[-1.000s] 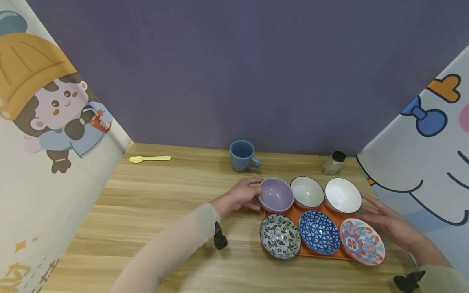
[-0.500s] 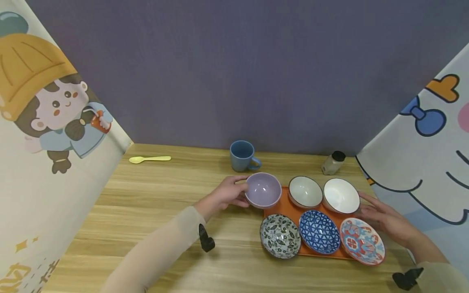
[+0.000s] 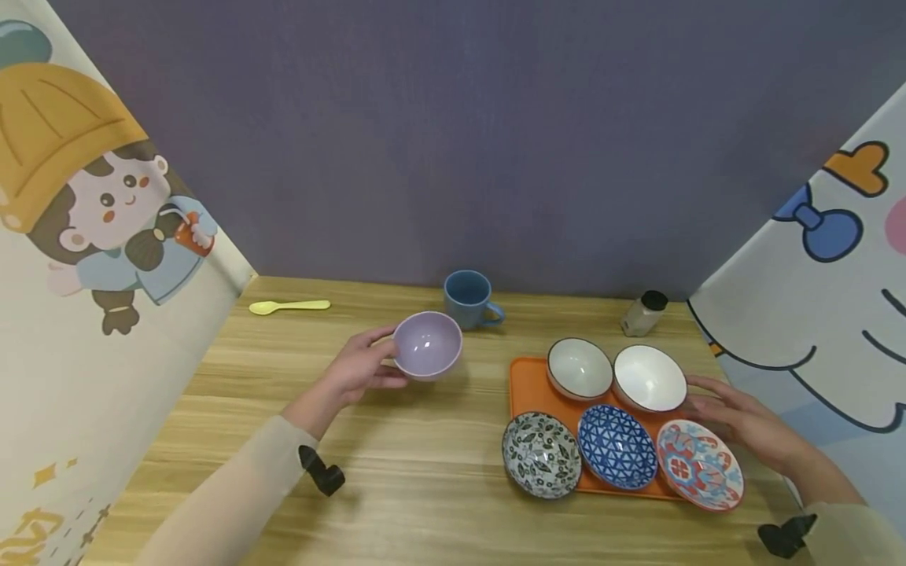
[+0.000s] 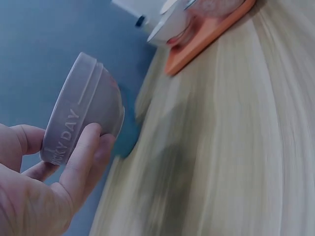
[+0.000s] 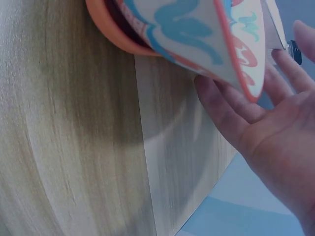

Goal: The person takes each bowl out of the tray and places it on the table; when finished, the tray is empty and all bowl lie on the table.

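My left hand holds a purple bowl by its left side, raised off the wooden table. In the left wrist view the fingers and thumb of that hand pinch the bowl by the rim and wall. My right hand is at the right side of a white bowl, fingers fairly straight. The right wrist view has this hand beside a red-and-blue patterned bowl. A grey-white bowl, a leaf-patterned bowl and a blue patterned bowl stand on an orange tray.
Behind the purple bowl stands a blue mug. A yellow spoon lies at the back left, and a black-lidded jar is at the back right. Walls with cartoon prints flank the table.
My left hand has carried the purple bowl leftward off the tray. The grey-white and white bowls have shifted slightly left, with my right hand following a little.
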Tool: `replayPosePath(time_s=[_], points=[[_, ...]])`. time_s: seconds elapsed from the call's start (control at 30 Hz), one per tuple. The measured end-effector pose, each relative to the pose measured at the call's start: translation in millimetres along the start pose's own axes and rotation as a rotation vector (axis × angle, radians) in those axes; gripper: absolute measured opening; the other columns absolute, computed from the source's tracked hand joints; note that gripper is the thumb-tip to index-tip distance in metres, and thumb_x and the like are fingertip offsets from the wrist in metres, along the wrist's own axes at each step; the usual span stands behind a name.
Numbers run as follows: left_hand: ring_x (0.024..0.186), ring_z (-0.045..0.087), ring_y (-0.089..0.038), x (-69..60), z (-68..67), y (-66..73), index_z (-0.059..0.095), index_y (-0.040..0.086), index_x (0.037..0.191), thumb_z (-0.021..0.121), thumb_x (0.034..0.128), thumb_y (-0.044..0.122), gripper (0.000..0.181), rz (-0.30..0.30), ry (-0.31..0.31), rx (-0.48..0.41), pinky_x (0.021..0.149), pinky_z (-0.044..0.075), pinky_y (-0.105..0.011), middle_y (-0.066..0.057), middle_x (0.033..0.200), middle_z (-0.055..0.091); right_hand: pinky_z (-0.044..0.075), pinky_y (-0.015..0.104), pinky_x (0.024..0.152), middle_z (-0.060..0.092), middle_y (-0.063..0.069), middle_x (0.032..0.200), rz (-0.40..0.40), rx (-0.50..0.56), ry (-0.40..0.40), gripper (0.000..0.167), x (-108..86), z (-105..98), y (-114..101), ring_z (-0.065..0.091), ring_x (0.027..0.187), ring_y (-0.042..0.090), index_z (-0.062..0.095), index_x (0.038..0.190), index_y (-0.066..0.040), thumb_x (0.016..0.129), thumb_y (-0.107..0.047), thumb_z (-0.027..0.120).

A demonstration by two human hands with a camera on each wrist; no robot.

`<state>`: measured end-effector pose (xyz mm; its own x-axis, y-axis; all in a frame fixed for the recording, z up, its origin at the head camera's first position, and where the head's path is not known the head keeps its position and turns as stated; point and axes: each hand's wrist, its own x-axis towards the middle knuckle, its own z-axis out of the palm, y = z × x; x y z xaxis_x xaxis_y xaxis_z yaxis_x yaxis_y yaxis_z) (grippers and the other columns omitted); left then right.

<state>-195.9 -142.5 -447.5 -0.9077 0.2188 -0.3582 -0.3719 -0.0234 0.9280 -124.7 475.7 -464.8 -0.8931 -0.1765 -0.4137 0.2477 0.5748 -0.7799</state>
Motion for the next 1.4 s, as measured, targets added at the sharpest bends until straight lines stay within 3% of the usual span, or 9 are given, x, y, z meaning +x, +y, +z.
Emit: replayPosePath(time_s=[0.1, 0.3, 0.57, 0.77, 0.87, 0.97, 1.03, 1.23, 1.4], points=[[0.091, 0.073, -0.034, -13.3, -25.3, 3.0, 0.034, 0.006, 0.159, 0.05, 0.0976, 0.006, 0.064, 0.019, 0.032, 0.012, 0.082, 0.066, -0.041, -0.031, 0.128, 0.053, 0.056, 0.06, 0.099, 0.042, 0.029, 0.156, -0.005, -0.008, -0.014, 0.066, 0.7, 0, 0, 0.056, 0.132, 0.038, 0.023, 0.162, -0.006, 0.109, -0.039, 0.046], [0.095, 0.072, -0.031, -40.6, -70.5, 5.0, 0.025, 0.006, 0.163, 0.048, 0.1023, 0.009, 0.064, 0.031, 0.085, -0.011, 0.087, 0.064, -0.039, -0.029, 0.135, 0.045, 0.057, 0.056, 0.098, 0.044, 0.023, 0.156, 0.004, -0.014, -0.031, 0.066, 2.8, 0, -1, 0.057, 0.117, 0.0, 0.025, 0.162, -0.006, 0.109, -0.041, 0.046], [0.096, 0.072, -0.023, -71.9, -117.5, -4.3, 0.013, 0.004, 0.165, 0.042, 0.1037, 0.006, 0.067, 0.032, 0.141, -0.023, 0.091, 0.063, -0.039, -0.031, 0.152, 0.025, 0.054, 0.063, 0.1, 0.048, 0.026, 0.153, -0.009, -0.04, -0.042, 0.067, 6.3, 0, -4, 0.05, 0.135, 0.048, 0.022, 0.162, -0.004, 0.11, -0.039, 0.045], [0.098, 0.071, -0.017, -84.6, -144.5, -17.3, 0.004, 0.005, 0.165, 0.04, 0.1071, 0.01, 0.068, 0.009, 0.177, -0.036, 0.091, 0.063, -0.038, -0.03, 0.157, 0.022, 0.054, 0.063, 0.1, 0.039, 0.029, 0.158, 0.005, -0.035, -0.049, 0.069, 7.3, 0, -7, 0.038, 0.141, 0.058, 0.021, 0.163, -0.005, 0.11, -0.042, 0.044], [0.096, 0.072, -0.017, -88.3, -156.5, -22.1, 0.002, 0.004, 0.165, 0.042, 0.1073, 0.01, 0.07, 0.013, 0.195, -0.07, 0.091, 0.063, -0.038, -0.023, 0.142, 0.042, 0.057, 0.054, 0.1, 0.049, 0.016, 0.155, 0.006, -0.048, -0.054, 0.068, 7.2, -1, -8, 0.046, 0.14, 0.046, 0.022, 0.163, -0.007, 0.109, -0.042, 0.044], [0.094, 0.073, -0.017, -91.2, -167.3, -25.7, 0.0, 0.003, 0.164, 0.044, 0.1075, 0.009, 0.072, 0.02, 0.212, -0.108, 0.09, 0.064, -0.038, -0.005, 0.122, 0.057, 0.058, 0.037, 0.096, 0.057, -0.014, 0.143, -0.002, -0.038, -0.063, 0.067, 6.4, -2, -9, 0.057, 0.129, 0.011, 0.022, 0.163, -0.007, 0.11, -0.04, 0.044], [0.091, 0.074, -0.018, -92.8, -173.8, -27.3, 0.0, 0.004, 0.165, 0.046, 0.1077, 0.01, 0.073, 0.019, 0.226, -0.142, 0.088, 0.064, -0.038, 0.006, 0.111, 0.063, 0.057, 0.031, 0.095, 0.055, -0.02, 0.14, -0.001, -0.027, -0.074, 0.067, 6.2, -2, -9, 0.055, 0.12, -0.006, 0.021, 0.164, -0.007, 0.11, -0.04, 0.044], [0.086, 0.076, -0.019, -92.1, -188.5, -32.5, 0.005, 0.009, 0.166, 0.052, 0.1075, 0.014, 0.075, 0.005, 0.287, -0.189, 0.085, 0.065, -0.037, 0.014, 0.099, 0.07, 0.056, 0.038, 0.096, 0.047, 0.014, 0.156, 0.005, -0.049, -0.076, 0.067, 6.6, -2, -7, 0.056, 0.13, 0.019, 0.019, 0.164, -0.008, 0.11, -0.041, 0.043], [0.084, 0.076, -0.019, -87.9, -196.8, -37.2, 0.006, 0.013, 0.166, 0.05, 0.1074, 0.013, 0.073, -0.005, 0.346, -0.194, 0.084, 0.065, -0.037, 0.015, 0.097, 0.068, 0.056, 0.035, 0.094, 0.057, -0.024, 0.137, -0.003, -0.008, -0.094, 0.067, 5.9, -2, -5, 0.055, 0.116, -0.007, 0.017, 0.165, -0.009, 0.11, -0.038, 0.043]])
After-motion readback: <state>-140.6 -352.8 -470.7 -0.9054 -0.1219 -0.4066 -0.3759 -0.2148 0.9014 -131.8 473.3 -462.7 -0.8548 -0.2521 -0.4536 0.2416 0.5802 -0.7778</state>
